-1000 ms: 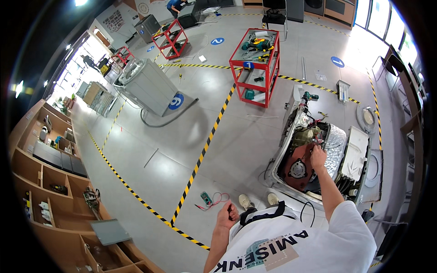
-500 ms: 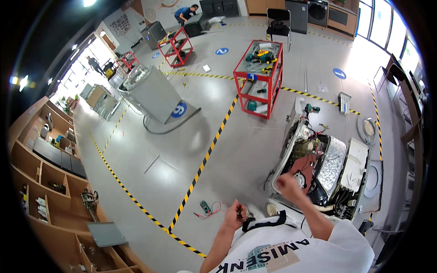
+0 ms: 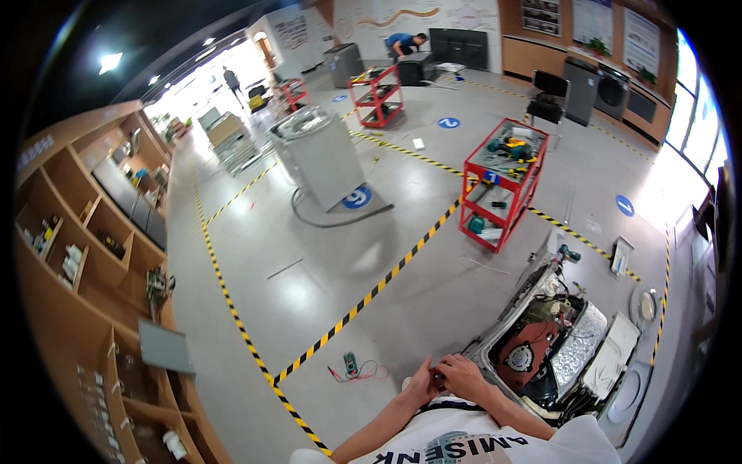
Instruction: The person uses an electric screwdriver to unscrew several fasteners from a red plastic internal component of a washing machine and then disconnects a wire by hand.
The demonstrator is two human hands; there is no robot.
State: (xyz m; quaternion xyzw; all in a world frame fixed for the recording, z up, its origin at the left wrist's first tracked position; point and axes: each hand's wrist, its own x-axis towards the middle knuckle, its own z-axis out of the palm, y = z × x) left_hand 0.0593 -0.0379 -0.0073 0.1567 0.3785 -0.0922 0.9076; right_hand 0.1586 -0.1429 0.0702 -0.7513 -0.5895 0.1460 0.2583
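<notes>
In front of my waist, my left hand (image 3: 422,383) is closed with its palm turned inward. My right hand (image 3: 462,376) has its fingers bent against it, and the two hands meet. A small dark thing shows between the fingers, too little of it to name. Just right of my hands lies an opened washing machine (image 3: 533,352), its inside showing a reddish-brown plate (image 3: 530,377) with a pale round hub, silvery foil (image 3: 581,336) and wiring. On the floor left of my hands is a green multimeter (image 3: 350,362) with red and black leads.
A red tool cart (image 3: 501,185) stands ahead, a cordless drill (image 3: 570,254) by the machine's far end. Round door parts (image 3: 644,308) lie at the right. A grey washer cabinet (image 3: 321,166) with a hose stands farther left. Wooden shelves (image 3: 116,278) line the left side.
My right hand has come left from over the opened machine to meet my left hand. The view has turned, so the surroundings sit farther right and lower.
</notes>
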